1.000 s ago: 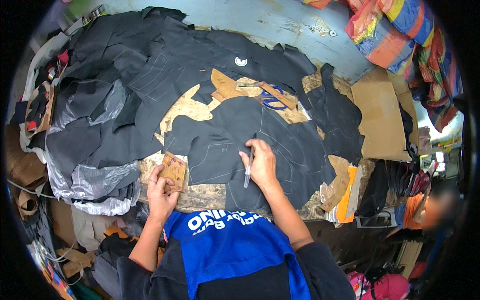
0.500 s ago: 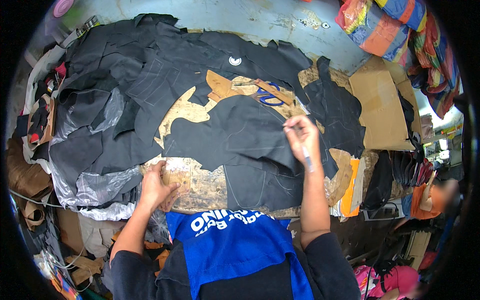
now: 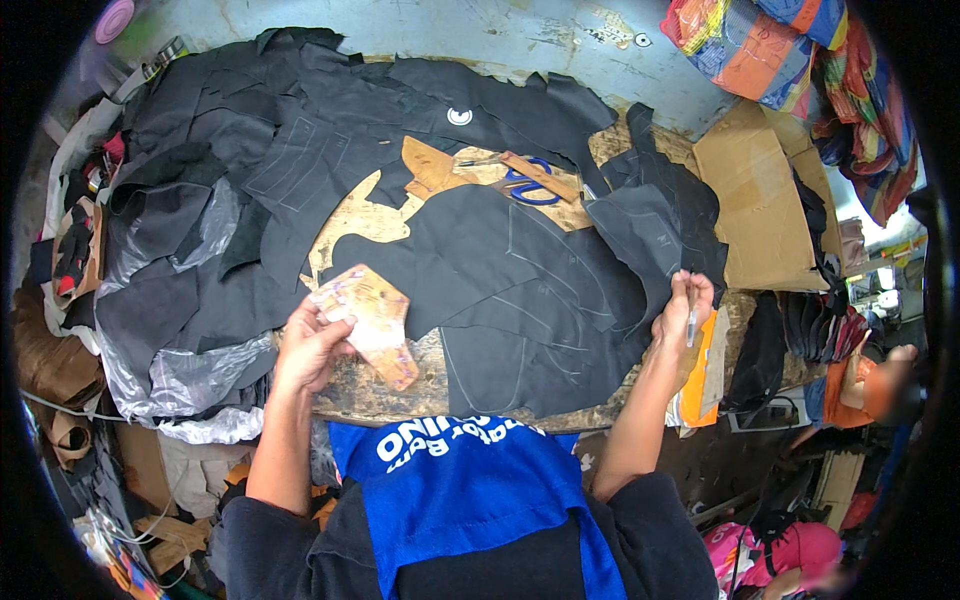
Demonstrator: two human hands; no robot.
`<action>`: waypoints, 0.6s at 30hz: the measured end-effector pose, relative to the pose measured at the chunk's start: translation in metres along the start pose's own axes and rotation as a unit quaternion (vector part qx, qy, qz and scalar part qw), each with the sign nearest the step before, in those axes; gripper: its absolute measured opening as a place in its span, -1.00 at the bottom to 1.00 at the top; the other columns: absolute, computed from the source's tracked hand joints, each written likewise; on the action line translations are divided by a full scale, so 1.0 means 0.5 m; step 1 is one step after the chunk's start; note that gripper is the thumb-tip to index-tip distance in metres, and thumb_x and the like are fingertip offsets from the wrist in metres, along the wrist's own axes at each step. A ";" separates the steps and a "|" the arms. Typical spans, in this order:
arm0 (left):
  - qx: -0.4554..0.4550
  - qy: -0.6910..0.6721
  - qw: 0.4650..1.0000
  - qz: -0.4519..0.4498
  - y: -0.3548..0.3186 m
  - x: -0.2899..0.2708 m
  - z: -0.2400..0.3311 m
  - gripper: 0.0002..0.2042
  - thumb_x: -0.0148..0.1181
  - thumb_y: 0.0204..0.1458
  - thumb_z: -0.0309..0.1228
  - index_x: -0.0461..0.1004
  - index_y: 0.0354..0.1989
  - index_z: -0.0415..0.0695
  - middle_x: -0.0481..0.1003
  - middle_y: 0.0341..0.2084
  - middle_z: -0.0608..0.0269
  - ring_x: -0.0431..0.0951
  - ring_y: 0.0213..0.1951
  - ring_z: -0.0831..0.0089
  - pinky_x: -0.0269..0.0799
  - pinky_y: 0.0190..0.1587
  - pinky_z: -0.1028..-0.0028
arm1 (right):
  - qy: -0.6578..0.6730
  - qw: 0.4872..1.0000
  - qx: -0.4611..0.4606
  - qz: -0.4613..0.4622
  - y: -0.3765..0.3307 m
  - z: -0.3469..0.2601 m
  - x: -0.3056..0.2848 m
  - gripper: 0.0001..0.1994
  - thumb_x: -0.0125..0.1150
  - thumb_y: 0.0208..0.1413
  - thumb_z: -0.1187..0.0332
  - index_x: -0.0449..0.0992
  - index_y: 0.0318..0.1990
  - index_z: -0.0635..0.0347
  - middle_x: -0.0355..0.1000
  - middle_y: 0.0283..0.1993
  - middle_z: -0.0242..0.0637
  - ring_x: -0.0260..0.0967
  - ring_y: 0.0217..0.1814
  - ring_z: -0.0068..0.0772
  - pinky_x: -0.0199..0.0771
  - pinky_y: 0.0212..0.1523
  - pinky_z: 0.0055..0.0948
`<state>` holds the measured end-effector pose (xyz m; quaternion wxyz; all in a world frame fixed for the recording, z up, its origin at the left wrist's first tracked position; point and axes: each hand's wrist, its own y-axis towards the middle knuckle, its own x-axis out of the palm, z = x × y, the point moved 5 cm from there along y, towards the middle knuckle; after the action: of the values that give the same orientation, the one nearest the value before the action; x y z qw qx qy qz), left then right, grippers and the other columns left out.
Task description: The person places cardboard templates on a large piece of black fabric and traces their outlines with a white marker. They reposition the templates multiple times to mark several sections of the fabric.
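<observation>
My left hand [image 3: 312,348] grips a tan, stained pattern template [image 3: 372,312] by its left edge, raised over the near part of the table. My right hand [image 3: 684,308], closed at the right, pinches the edge of a black leather-like sheet [image 3: 470,255]. A slim, pale pen [image 3: 692,326] is also held in that hand. Pale outlines are drawn on the sheet, and its right part is lifted and curled over. Beyond it lie blue-handled scissors [image 3: 530,182] and a tan template [image 3: 432,166] on the wooden table [image 3: 350,215].
More black sheets [image 3: 330,100] are heaped at the left and back, some over clear plastic [image 3: 205,370]. At the right stand a cardboard box [image 3: 740,200] and an orange folder [image 3: 697,385]. Colourful bundles [image 3: 765,60] sit at the back right. Other people [image 3: 860,385] are at the far right.
My left hand has lifted the template off the table. My right hand has moved right and nearer, taking hold of the black sheet's edge, which has turned and curled.
</observation>
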<state>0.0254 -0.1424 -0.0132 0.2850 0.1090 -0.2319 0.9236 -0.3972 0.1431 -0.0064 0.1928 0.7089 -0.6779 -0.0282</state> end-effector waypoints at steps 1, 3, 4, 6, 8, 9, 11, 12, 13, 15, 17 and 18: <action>-0.020 0.007 1.000 0.003 0.005 0.017 -0.013 -0.59 0.14 -0.05 -0.65 0.26 0.02 -0.25 0.52 -0.27 0.15 0.57 -0.40 0.52 0.51 -0.52 0.69 | -0.003 1.000 0.012 0.025 -0.010 0.013 -0.016 -0.75 0.13 -0.05 0.70 0.31 -0.29 0.15 0.38 -0.31 -0.30 0.31 -0.21 -0.47 0.29 -0.07 -0.48; -0.047 0.010 0.999 -0.014 0.017 0.056 -0.032 -0.60 0.14 -0.05 -0.65 0.29 0.02 -0.22 0.53 -0.27 0.18 0.57 -0.36 0.54 0.49 -0.51 0.69 | -0.033 0.999 0.020 0.032 -0.030 0.031 -0.033 -0.75 0.14 -0.05 0.70 0.31 -0.29 0.15 0.37 -0.32 -0.31 0.31 -0.22 -0.48 0.29 -0.07 -0.49; -0.033 0.029 0.999 -0.030 0.027 0.075 -0.029 -0.60 0.14 -0.04 -0.65 0.29 0.02 -0.22 0.53 -0.26 0.19 0.57 -0.36 0.55 0.48 -0.50 0.70 | -0.046 0.998 0.032 0.039 -0.038 0.037 -0.041 -0.76 0.14 -0.05 0.70 0.31 -0.29 0.15 0.37 -0.32 -0.31 0.30 -0.22 -0.48 0.29 -0.08 -0.49; -0.038 0.037 0.997 -0.053 0.055 0.116 -0.025 -0.60 0.13 -0.03 -0.65 0.29 0.03 -0.22 0.53 -0.26 0.21 0.56 -0.36 0.57 0.46 -0.49 0.71 | -0.083 0.996 0.031 0.031 -0.057 0.042 -0.049 -0.77 0.14 -0.05 0.69 0.31 -0.29 0.17 0.37 -0.32 -0.31 0.30 -0.23 -0.48 0.29 -0.09 -0.49; 0.021 -0.025 0.997 -0.074 0.083 0.160 -0.002 -0.61 0.11 -0.02 -0.65 0.30 0.03 -0.23 0.53 -0.27 0.23 0.54 -0.38 0.61 0.43 -0.46 0.72 | -0.111 0.993 0.032 0.030 -0.067 0.046 -0.055 -0.78 0.15 -0.05 0.68 0.31 -0.29 0.19 0.36 -0.32 -0.31 0.29 -0.23 -0.48 0.29 -0.09 -0.50; 0.038 -0.026 0.997 -0.061 0.098 0.174 0.008 -0.63 0.10 -0.02 -0.65 0.31 0.02 -0.24 0.53 -0.27 0.26 0.53 -0.40 0.63 0.42 -0.45 0.72 | -0.118 0.992 0.026 0.025 -0.072 0.047 -0.056 -0.78 0.15 -0.05 0.68 0.30 -0.30 0.20 0.35 -0.32 -0.30 0.29 -0.24 -0.48 0.28 -0.10 -0.50; 0.057 0.007 0.996 -0.061 0.126 0.198 0.028 -0.62 0.13 -0.03 -0.63 0.32 0.02 -0.27 0.53 -0.30 0.26 0.52 -0.39 0.63 0.39 -0.45 0.73 | -0.133 0.991 0.021 0.023 -0.077 0.053 -0.059 -0.80 0.15 -0.05 0.68 0.30 -0.30 0.23 0.34 -0.31 -0.29 0.30 -0.25 -0.48 0.30 -0.11 -0.51; 0.066 0.027 0.995 -0.070 0.141 0.209 0.036 -0.63 0.14 -0.03 -0.63 0.33 0.01 -0.28 0.54 -0.32 0.26 0.52 -0.40 0.63 0.38 -0.47 0.72 | -0.136 0.991 0.009 0.015 -0.079 0.055 -0.058 -0.80 0.15 -0.04 0.68 0.31 -0.30 0.24 0.34 -0.32 -0.30 0.30 -0.25 -0.49 0.30 -0.11 -0.52; 0.061 0.038 0.994 -0.087 0.157 0.220 0.040 -0.63 0.15 -0.04 -0.63 0.34 0.00 -0.29 0.54 -0.34 0.26 0.51 -0.41 0.64 0.37 -0.47 0.70 | -0.133 0.991 0.003 0.006 -0.082 0.060 -0.057 -0.80 0.14 -0.04 0.68 0.31 -0.30 0.24 0.34 -0.32 -0.30 0.31 -0.25 -0.49 0.31 -0.12 -0.52; 0.058 0.051 0.989 -0.124 0.192 0.238 0.039 -0.63 0.16 -0.06 -0.64 0.35 -0.01 -0.32 0.54 -0.37 0.26 0.50 -0.44 0.64 0.36 -0.48 0.67 | -0.147 0.989 0.001 0.008 -0.089 0.069 -0.060 -0.82 0.13 -0.03 0.67 0.31 -0.30 0.26 0.33 -0.32 -0.30 0.31 -0.26 -0.51 0.33 -0.13 -0.54; 0.057 0.147 0.981 -0.110 0.230 0.246 0.024 -0.63 0.18 -0.07 -0.62 0.36 -0.02 -0.32 0.54 -0.45 0.30 0.46 -0.52 0.66 0.29 -0.52 0.69 | -0.165 0.986 -0.025 -0.021 -0.098 0.074 -0.053 -0.83 0.13 -0.02 0.68 0.31 -0.30 0.27 0.33 -0.32 -0.29 0.30 -0.25 -0.51 0.33 -0.12 -0.53; 0.077 0.171 0.975 -0.123 0.250 0.252 0.020 -0.63 0.19 -0.07 -0.60 0.36 -0.03 -0.31 0.54 -0.49 0.32 0.44 -0.57 0.67 0.25 -0.54 0.70 | -0.156 0.987 -0.034 -0.033 -0.102 0.075 -0.050 -0.83 0.12 -0.02 0.68 0.30 -0.31 0.28 0.33 -0.32 -0.29 0.30 -0.25 -0.51 0.32 -0.12 -0.53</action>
<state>-0.1486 -0.1785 -0.0082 0.4227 -0.0008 -0.0924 0.9016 -0.3621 0.1588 -0.0627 0.1078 0.7109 -0.6744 -0.1679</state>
